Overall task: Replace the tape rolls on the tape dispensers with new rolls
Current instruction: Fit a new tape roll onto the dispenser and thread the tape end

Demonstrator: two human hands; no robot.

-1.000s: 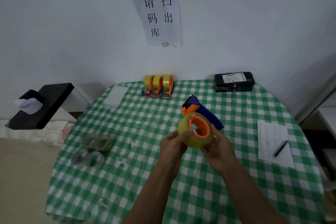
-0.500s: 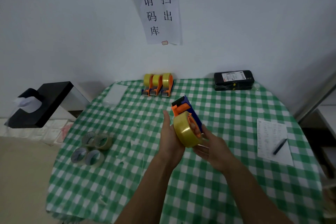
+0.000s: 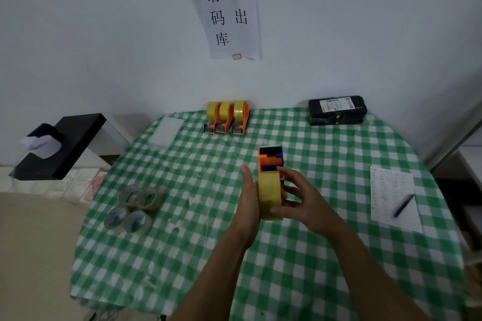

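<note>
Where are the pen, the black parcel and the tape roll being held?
pen (image 3: 403,205), head view, middle of its dark barrel.
black parcel (image 3: 349,117), head view, dark wrapping below the label.
tape roll (image 3: 270,197), head view, yellow outer band.

Warehouse packing station: scan-out sign (image 3: 229,13), parcel (image 3: 336,111).

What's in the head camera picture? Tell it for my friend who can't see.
Two hands hold an orange-and-blue tape dispenser with a yellow tape roll above a green checked table: the left hand lies flat against the roll, the right hand grips the dispenser. Three loaded dispensers stand by the wall; used rolls lie at the left.
</note>
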